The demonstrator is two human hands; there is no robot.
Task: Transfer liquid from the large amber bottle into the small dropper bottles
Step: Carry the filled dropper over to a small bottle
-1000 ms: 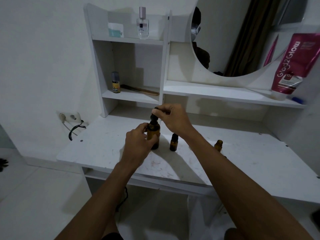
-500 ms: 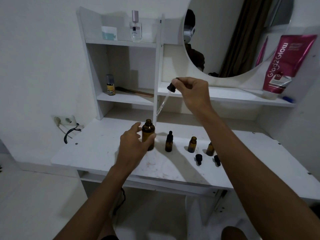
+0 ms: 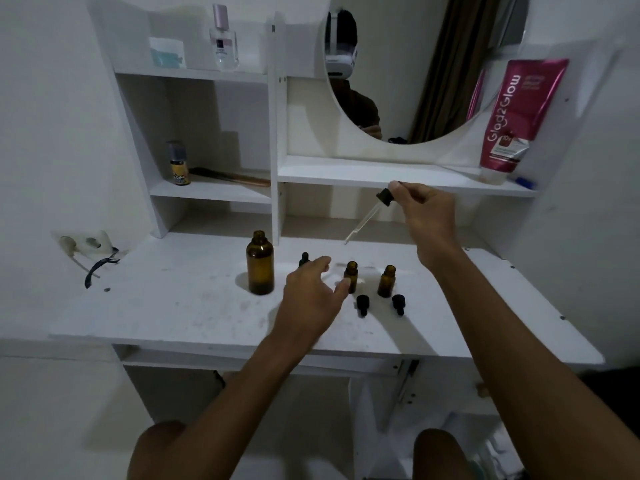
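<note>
Right of the large amber bottle, left hand: nearest the camera, held over the desk with fingers spread and relaxed, gripping nothing. Its thumb tip overlaps the middle small bottle; whether it touches cannot be told.
Loose caps: two black dropper caps lying on the desk further right of the large amber bottle and nearer the camera than it, apart from each other.
Middle small bottle: upright and uncapped, right of the large amber bottle, just past the left thumb.
Right small bottle: upright and uncapped, further right again, near the middle one but apart from it.
Capped small bottle: just right of the large amber bottle with its black dropper top on, its lower part hidden behind the left hand's fingers.
Large amber bottle: upright on the desk, neck open, neither hand on it.
Right hand: raised up and to the right of the large amber bottle, fingertips pinching the black bulb of the dropper.
Dropper: the glass tube slants down and to the left, its tip in the air beyond the middle small bottle.
Wall socket: far left of the large amber bottle, with a black cable below it.
Yellow-labelled bottle: on the shelf up and left of the large amber bottle.
Perfume bottle: on the top shelf, high above the large amber bottle.
Mirror and pink tube: high to the right of the large amber bottle.
</note>
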